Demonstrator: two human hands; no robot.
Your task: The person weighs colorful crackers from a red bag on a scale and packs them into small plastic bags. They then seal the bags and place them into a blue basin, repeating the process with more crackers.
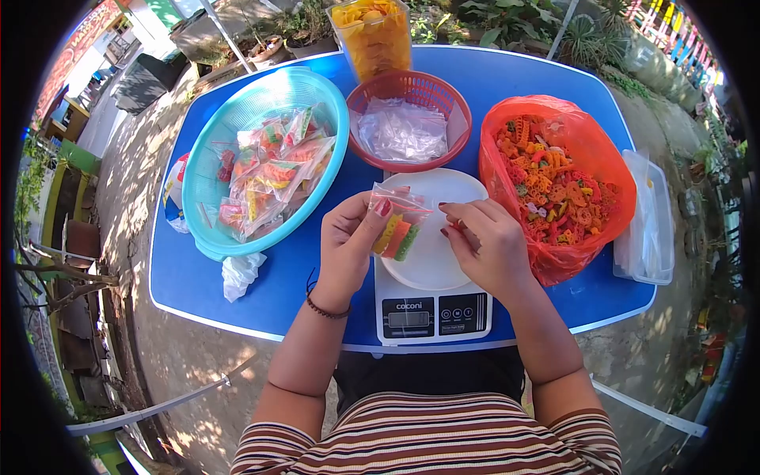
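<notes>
My left hand point(351, 241) holds a small clear plastic bag point(398, 222) with a few orange, yellow and green crackers in it, above a white digital kitchen scale point(431, 305). My right hand point(487, 241) is just right of the bag, fingers curled and pinched; whether it holds a cracker I cannot tell. A red plastic bag point(554, 178) full of colourful raw crackers lies open right of my right hand.
On the blue table point(206, 277): a turquoise basket point(206, 214) of filled packets at left, a red basket point(459, 119) of empty clear bags behind the scale, a clear container point(372, 36) of orange crackers at the back, a clear lidded box point(649, 229) at far right, crumpled white plastic point(237, 273).
</notes>
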